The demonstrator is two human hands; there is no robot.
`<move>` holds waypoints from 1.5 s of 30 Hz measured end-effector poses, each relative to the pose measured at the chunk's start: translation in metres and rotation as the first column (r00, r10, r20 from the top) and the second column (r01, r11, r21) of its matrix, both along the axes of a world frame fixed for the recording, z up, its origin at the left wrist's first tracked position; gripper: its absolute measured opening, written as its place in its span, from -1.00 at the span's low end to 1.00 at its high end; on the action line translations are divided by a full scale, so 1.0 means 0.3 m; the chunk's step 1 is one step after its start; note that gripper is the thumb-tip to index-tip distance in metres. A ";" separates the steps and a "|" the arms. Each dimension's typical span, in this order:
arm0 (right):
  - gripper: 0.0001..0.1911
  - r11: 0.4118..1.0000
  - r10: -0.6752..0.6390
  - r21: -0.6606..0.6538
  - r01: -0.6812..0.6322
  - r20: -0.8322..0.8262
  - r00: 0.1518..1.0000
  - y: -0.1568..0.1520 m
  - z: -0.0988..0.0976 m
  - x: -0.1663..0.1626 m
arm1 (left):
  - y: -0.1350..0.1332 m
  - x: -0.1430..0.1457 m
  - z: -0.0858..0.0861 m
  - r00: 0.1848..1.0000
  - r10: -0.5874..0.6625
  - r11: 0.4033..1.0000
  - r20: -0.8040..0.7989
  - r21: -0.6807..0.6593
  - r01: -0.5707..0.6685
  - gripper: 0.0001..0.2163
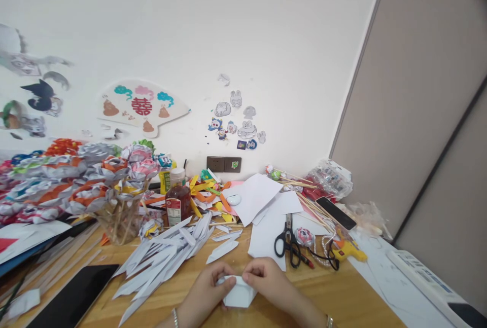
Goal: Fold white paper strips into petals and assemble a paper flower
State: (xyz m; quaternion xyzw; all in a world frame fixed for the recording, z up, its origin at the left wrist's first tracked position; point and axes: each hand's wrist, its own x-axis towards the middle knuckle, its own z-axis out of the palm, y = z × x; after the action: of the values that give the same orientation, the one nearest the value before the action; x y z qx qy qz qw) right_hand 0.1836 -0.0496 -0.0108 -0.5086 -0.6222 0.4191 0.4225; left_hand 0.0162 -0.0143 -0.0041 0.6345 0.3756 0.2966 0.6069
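Note:
A small piece of folded white paper [239,295] is held up between my two hands, low in the middle of the view. My left hand [213,285] pinches its left upper edge between thumb and fingers. At the right upper corner, my right hand [268,280] grips the same paper, thumb on the near side. The fingertips behind the paper are partly hidden. Left of my hands lies a pile of cut white paper strips [167,254]. Black-handled scissors [289,244] lie to the right, partly on white sheets [262,239].
A yellow glue gun [348,251] and a phone [335,212] lie at the right. Many paper flowers [87,191] crowd the left, near a jar of red liquid [177,201]. A dark tablet or phone [76,295] lies at front left. The wall [243,24] stands behind.

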 end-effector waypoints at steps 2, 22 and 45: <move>-0.77 1.000 0.001 -0.003 -0.001 0.000 1.000 -0.002 0.002 -0.001 | 0.002 0.002 0.001 1.000 0.009 1.000 0.003 0.012 -0.009 -0.50; -0.84 0.999 -0.041 -0.030 0.040 -0.054 0.998 0.004 -0.012 -0.004 | 0.013 -0.005 -0.008 0.997 -0.043 0.997 0.065 -0.064 0.047 -0.51; -0.88 0.997 -0.052 0.061 0.044 0.148 0.988 -0.015 0.008 -0.018 | 0.008 0.001 0.000 0.998 -0.013 0.996 -0.055 -0.085 0.008 -0.53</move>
State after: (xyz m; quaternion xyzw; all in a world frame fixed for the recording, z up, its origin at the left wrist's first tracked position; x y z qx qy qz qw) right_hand 0.1781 -0.0540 -0.0085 -0.5410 -0.6515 0.3513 0.3993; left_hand 0.0166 -0.0118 -0.0040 0.6184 0.4011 0.2595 0.6240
